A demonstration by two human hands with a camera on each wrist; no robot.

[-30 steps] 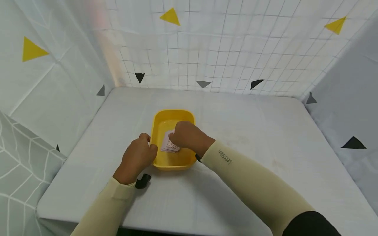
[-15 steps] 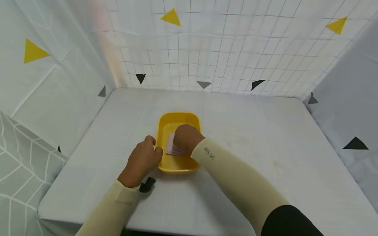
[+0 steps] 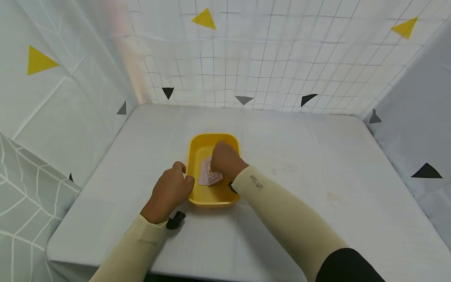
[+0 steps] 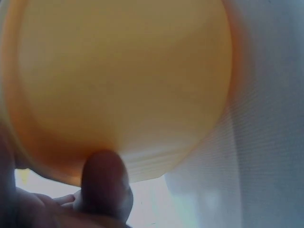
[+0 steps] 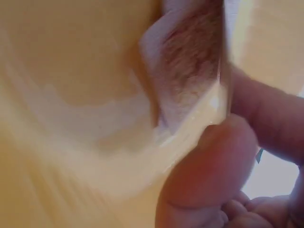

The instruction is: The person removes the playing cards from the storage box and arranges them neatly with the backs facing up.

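Observation:
A yellow plastic tray (image 3: 202, 199) stands on the table with several playing cards (image 3: 203, 175) in it, their patterned faces reddish on white. My left hand (image 3: 169, 192) grips the tray's left rim; in the left wrist view the thumb (image 4: 105, 183) presses on the tray's outer wall. Inside the tray, my right hand (image 3: 227, 158) reaches over the cards. Its thumb (image 5: 213, 161) and forefinger pinch a playing card (image 5: 226, 61), seen nearly edge-on in the right wrist view. A patterned card (image 5: 190, 61) shows just beside that one. My right fingertips are hidden in the head view.
A white cloth covers the table (image 3: 299, 176). White sheets hang behind and at both sides, with yellow, black and grey triangles on them. A black wrist camera (image 3: 176, 220) sits by my left cuff, close to the tray's near-left corner.
The tray and my left hand have shifted slightly right. My right hand dipped lower over the cards, then rose a little, and a card now lies at an angle across the others.

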